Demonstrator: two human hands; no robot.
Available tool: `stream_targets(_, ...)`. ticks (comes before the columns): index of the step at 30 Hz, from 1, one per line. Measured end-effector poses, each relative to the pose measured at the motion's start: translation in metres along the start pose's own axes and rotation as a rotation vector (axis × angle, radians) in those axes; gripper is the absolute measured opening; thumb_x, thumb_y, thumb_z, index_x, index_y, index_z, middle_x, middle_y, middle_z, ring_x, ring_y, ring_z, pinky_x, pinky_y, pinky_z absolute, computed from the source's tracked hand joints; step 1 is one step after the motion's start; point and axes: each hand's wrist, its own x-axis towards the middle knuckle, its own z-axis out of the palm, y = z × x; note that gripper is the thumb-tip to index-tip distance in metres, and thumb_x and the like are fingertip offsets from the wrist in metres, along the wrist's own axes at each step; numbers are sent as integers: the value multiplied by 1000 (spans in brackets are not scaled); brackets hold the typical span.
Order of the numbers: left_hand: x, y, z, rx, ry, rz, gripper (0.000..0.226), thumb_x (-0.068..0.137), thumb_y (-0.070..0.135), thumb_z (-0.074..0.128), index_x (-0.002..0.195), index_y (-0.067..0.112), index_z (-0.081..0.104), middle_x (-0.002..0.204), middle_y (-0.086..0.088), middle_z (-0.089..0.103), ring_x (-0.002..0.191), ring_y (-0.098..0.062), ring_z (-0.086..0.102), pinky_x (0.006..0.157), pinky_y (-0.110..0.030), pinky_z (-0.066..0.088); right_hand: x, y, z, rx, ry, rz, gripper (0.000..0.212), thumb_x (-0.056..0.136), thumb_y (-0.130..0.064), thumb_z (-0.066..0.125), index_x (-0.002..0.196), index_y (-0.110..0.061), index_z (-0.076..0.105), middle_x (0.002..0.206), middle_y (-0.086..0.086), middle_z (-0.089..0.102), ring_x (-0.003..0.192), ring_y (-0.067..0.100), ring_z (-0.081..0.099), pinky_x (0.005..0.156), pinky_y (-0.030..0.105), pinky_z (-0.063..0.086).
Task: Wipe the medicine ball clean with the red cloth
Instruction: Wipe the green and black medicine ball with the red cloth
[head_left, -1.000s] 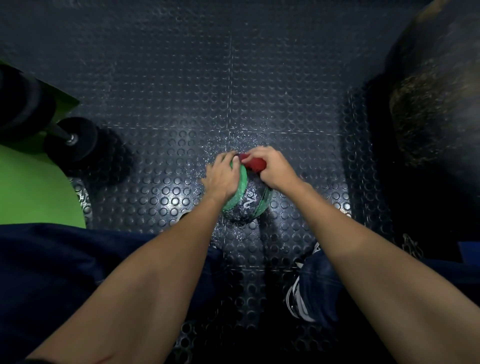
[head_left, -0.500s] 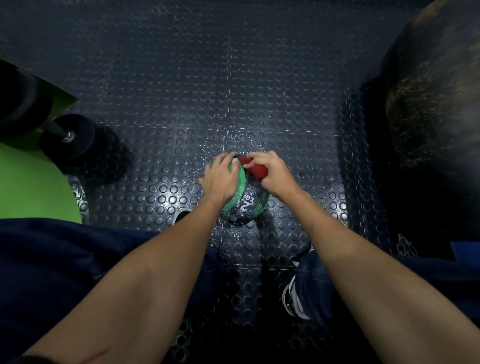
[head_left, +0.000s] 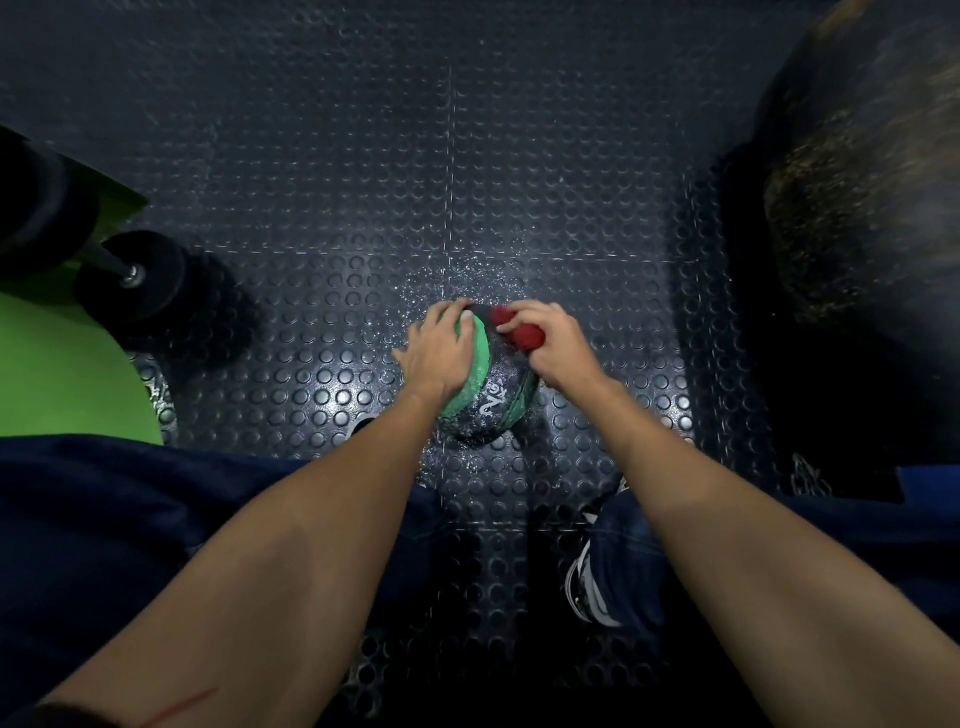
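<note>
Nearest: dark blue trouser legs and a grey-white sports shoe, on the black studded rubber floor.

Just beyond the knees, mid-floor: a round black-and-green medicine ball, resting on a patch of pale specks.
- On its green panel lies the left hand, fingers flat and slightly spread.
- At its upper right side is the right hand, fingers curled round a bunched red cloth that is pressed against the ball.

Farther left, well apart from the ball: a black dumbbell beside a bright green mat.

Toward the right floor edge: a large dark round body, blurred, kind unclear.
</note>
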Motion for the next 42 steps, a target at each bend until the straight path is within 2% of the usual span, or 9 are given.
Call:
stream_targets(4,-2,4,1,42,-1,15,49,106,49,22,148,34,41,156,7,37,142,-26,35,114,-63,18,1,-4,-1,-29,63,72,46,69,19,55,97,-13,72,111,1,65,103,22,53,94,38,45)
stream_targets(8,-2,4,1,29,-3,17,48,106,49,23,148,34,41,157,7,36,142,-26,34,113,-65,18,-3,-4,-2,80,120,201,44,73,18,52,97,-11,73,104,0,66,89,16,58,78,20,49)
stream_targets(10,-4,3,2,-3,10,27,49,105,49,23,146,33,43,155,6,38,142,-26,34,113,-67,21,0,-3,-2,88,162,353,40,77,12,52,97,-17,74,100,3,69,89,19,61,77,25,51)
stream_targets(13,-7,-2,3,-60,46,9,50,104,50,21,144,32,44,153,6,40,139,-25,37,111,-66,27,0,-9,-3,115,61,236,47,77,14,51,99,-20,73,112,0,66,97,17,59,82,28,48)
stream_targets(18,-7,-26,4,-109,54,-15,67,93,64,6,143,36,40,152,5,41,136,-26,44,110,-69,30,-12,10,-15,159,-59,376,44,84,12,48,107,-19,69,108,10,66,71,18,62,59,35,56)
stream_targets(24,-4,-6,-10,32,-51,20,42,105,51,25,132,26,46,146,0,44,139,-31,36,111,-71,15,9,-17,-4,121,7,113,60,77,10,58,123,-28,60,121,-1,62,111,17,56,98,34,45)
stream_targets(31,-4,7,-4,30,-73,21,46,106,50,25,140,27,46,149,-3,36,135,-35,37,110,-67,31,28,-29,1,-56,-22,234,39,75,2,52,100,-20,72,99,9,71,95,27,63,84,33,52)
stream_targets(37,-6,3,1,41,-61,39,55,104,53,25,144,20,40,149,-2,37,136,-31,37,108,-67,33,33,-13,-6,-43,-84,348,40,78,2,50,105,-20,71,98,11,70,94,28,65,85,37,54)
stream_targets(42,-5,-9,-1,-12,-38,89,48,105,49,30,136,16,46,142,-2,41,130,-29,40,105,-62,38,11,-5,-3,209,-50,295,52,78,17,45,107,-17,72,107,5,70,95,19,63,77,21,53)
